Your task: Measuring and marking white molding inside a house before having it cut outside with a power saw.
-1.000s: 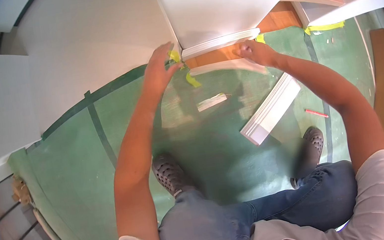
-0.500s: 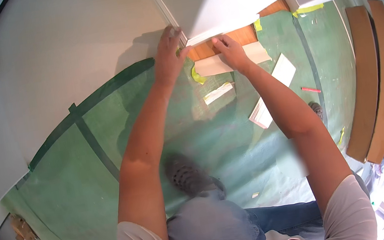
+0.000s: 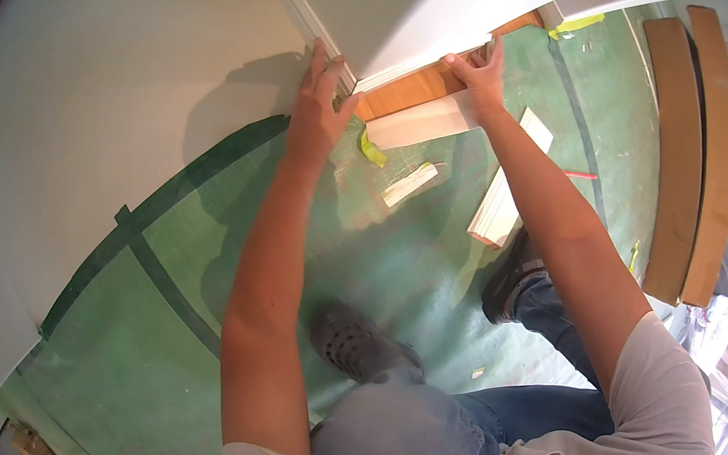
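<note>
At the corner my left hand (image 3: 317, 111) is open, fingers stretched up against the white vertical trim (image 3: 306, 13) and thumb spread toward the wooden floor strip (image 3: 405, 93). My right hand (image 3: 481, 80) is at the low white baseboard strip (image 3: 414, 64) along the wall's foot. Its thumb and fingers are apart, the tips touching the strip's edge; it is open as far as I can see. A beige paper strip (image 3: 419, 122) lies just below the wood, partly behind my right hand. Yellow tape (image 3: 371, 148) clings to its left end.
Green sheeting (image 3: 368, 251) covers the floor. On it lie a white moulding offcut (image 3: 492, 215), a shorter one (image 3: 410, 184) and a red pen-like stick (image 3: 582, 176), both the first and last partly behind my right arm. Long brown cardboard strips (image 3: 672, 159) stand at right.
My right hand has moved right along the baseboard, and its fingers have spread. The left hand stays at the corner trim. My right shoe has come into view beside the moulding offcut.
</note>
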Available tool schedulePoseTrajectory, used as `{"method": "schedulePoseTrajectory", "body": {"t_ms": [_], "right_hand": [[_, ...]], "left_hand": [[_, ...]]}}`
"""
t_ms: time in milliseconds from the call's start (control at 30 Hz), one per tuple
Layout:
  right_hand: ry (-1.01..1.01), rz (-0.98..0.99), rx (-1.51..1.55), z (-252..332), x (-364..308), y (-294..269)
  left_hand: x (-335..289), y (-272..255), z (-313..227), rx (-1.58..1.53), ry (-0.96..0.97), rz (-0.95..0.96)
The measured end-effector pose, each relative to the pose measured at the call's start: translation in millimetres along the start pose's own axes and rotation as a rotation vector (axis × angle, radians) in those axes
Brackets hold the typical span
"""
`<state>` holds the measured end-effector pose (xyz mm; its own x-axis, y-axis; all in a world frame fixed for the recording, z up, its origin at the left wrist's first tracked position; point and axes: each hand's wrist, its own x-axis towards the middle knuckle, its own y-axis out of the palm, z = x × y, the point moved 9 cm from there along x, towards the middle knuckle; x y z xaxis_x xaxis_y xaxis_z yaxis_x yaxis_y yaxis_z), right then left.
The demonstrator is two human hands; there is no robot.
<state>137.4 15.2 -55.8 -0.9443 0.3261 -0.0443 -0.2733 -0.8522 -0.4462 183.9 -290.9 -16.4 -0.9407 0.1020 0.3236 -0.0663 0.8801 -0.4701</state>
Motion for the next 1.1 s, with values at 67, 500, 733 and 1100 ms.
{"method": "schedulePoseTrajectory", "body": {"t_ms": [67,500,733,1100], "right_hand": [[-0.021,0.078,0.061,-7.2,10.1,2.7],[0.006,0.055,0.063,-20.1,17.6,7.0],[-0.002,0.006,-0.069,-26.2,10.7,-3.7],[0.014,0.011,-0.078,-16.4,4.7,-1.3]], "left_hand": [[1.5,0.8,-3.1,0.009,0.018,-0.01],[-3.5,-2.3,-6.1,0.016,0.051,-0.054],[14.2,-13.1,17.7,-0.209,-0.365,-0.119],[150.8,-28.6,123.4,-0.034,-0.472,-0.236]]}}
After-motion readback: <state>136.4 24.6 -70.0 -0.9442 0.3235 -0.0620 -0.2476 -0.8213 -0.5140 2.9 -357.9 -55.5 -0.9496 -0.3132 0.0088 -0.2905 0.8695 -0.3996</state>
